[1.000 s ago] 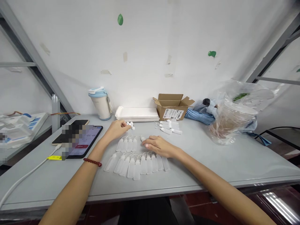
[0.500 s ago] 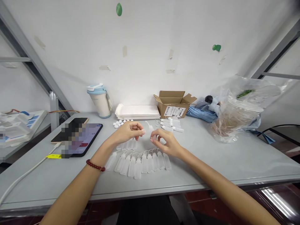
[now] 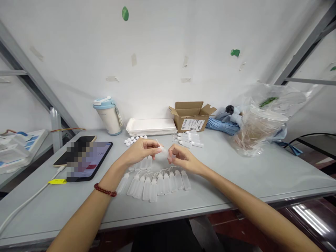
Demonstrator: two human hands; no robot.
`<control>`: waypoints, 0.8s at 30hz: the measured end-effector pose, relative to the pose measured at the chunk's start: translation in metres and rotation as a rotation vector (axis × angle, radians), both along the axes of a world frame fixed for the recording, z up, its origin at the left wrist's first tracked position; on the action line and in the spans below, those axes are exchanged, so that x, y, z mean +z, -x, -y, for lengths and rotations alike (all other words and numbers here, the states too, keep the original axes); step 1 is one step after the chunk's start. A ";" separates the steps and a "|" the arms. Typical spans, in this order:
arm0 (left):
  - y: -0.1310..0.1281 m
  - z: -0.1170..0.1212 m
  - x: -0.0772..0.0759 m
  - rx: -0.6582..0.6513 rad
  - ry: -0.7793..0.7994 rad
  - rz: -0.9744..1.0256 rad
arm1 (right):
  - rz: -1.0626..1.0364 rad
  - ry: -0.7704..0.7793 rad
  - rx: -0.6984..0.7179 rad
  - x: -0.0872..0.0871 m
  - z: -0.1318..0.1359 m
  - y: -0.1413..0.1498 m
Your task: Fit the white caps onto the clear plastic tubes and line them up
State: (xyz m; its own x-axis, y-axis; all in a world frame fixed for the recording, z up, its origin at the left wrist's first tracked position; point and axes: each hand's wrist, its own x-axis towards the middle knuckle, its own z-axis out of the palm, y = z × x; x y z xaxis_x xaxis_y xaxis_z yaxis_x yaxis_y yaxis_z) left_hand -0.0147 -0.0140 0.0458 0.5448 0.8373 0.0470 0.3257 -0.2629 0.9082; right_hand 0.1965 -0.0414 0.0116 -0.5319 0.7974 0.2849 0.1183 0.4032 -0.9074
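Note:
My left hand (image 3: 144, 151), a dark red beaded bracelet on its wrist, pinches a small white cap (image 3: 161, 148). Opposite it, my right hand (image 3: 182, 158) grips a translucent squeeze bottle (image 3: 166, 153), partly covered by the fingers. Cap and bottle top meet between my fingertips; whether the cap is seated I cannot tell. Loose white caps (image 3: 134, 140) lie just behind my left hand. Below both hands, several bottles with thin bent tubes form a curved row (image 3: 153, 189), and a shorter row (image 3: 144, 164) is partly hidden under my left hand.
More bottles (image 3: 190, 139) lie before an open cardboard box (image 3: 193, 122). A stack of white trays (image 3: 152, 126) and a tumbler (image 3: 108, 117) stand along the wall. Two phones (image 3: 89, 164) with a white cable (image 3: 28, 197) are at left; a plastic-bagged container (image 3: 259, 129) sits at right.
My left hand has come from the cap pile to the middle with a cap. My right hand has lifted a bottle off the table, and the two now meet.

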 end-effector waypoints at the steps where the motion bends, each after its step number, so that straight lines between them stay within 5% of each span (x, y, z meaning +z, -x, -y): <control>1: 0.000 0.001 0.001 -0.031 0.003 -0.015 | -0.021 0.032 0.002 0.000 0.000 0.000; 17: -0.007 0.006 0.001 -0.045 -0.012 0.075 | -0.264 0.426 0.215 -0.002 -0.003 -0.002; 24: -0.011 0.006 -0.002 0.019 -0.055 0.031 | -0.286 0.426 0.203 -0.003 -0.003 -0.002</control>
State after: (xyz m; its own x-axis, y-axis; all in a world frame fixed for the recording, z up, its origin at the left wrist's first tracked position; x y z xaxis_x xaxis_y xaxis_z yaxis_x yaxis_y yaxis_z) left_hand -0.0037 -0.0198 0.0434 0.5265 0.8431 0.1096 0.3029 -0.3064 0.9024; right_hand 0.1986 -0.0379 0.0091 -0.6358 0.7631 0.1155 -0.1988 -0.0173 -0.9799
